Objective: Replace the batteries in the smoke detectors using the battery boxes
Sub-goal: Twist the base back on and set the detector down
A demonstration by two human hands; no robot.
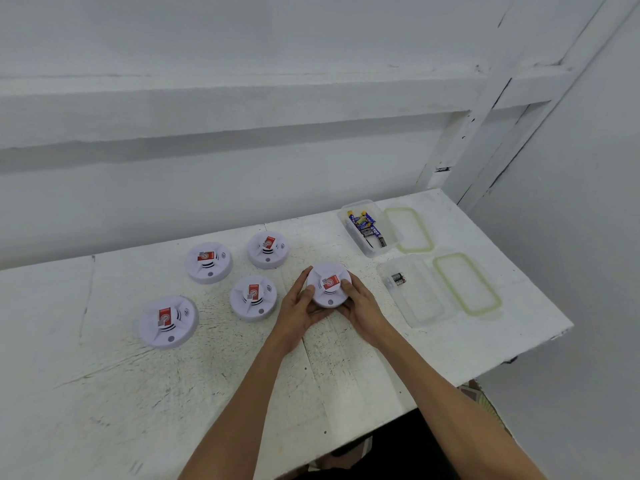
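Observation:
A round white smoke detector (328, 284) with a red sticker is held between both hands over the table. My left hand (298, 306) grips its left side and my right hand (360, 306) grips its right side. Several more detectors lie face up to the left: one at the far middle (267, 250), one beside it (209, 262), one in the middle (253, 298) and one nearest the left (168, 322). A clear battery box (369, 227) holds several blue and yellow batteries. A second clear box (415, 289) holds a few black batteries (398, 280).
Two clear lids with green seals lie right of the boxes, the far lid (410, 230) and the near lid (465, 284). The white table (207, 393) ends close to the right of the lids. A white wall stands behind the table.

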